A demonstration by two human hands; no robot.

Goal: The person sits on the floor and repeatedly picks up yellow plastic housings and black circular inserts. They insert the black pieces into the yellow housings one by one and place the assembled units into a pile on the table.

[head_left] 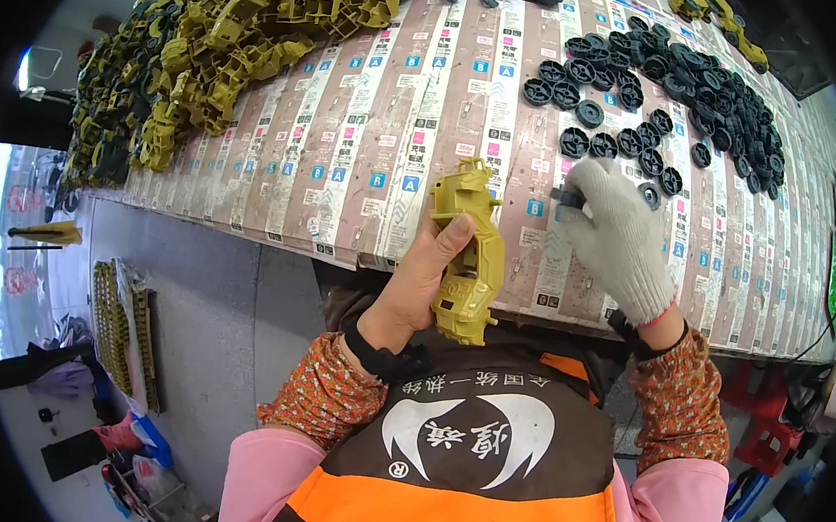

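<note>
My bare left hand [422, 276] is wrapped round an olive-yellow plastic toy car body [467, 250], thumb across its side. The body is held upright on end just over the table's near edge, and short axle pegs stick out on its right side. My right hand [616, 235], in a white knit glove, pinches a small black toy wheel [567, 196] a little to the right of the body, apart from it. Just beyond the glove, loose black wheels [588, 113] lie spread on the table.
The table [396, 145] is covered with printed sheets. A big heap of olive-yellow car bodies [231, 39] fills its far left. A denser pile of black wheels [732, 127] lies at right. More yellow bodies [729, 22] sit at the far right; a red stool [762, 430] stands below the table.
</note>
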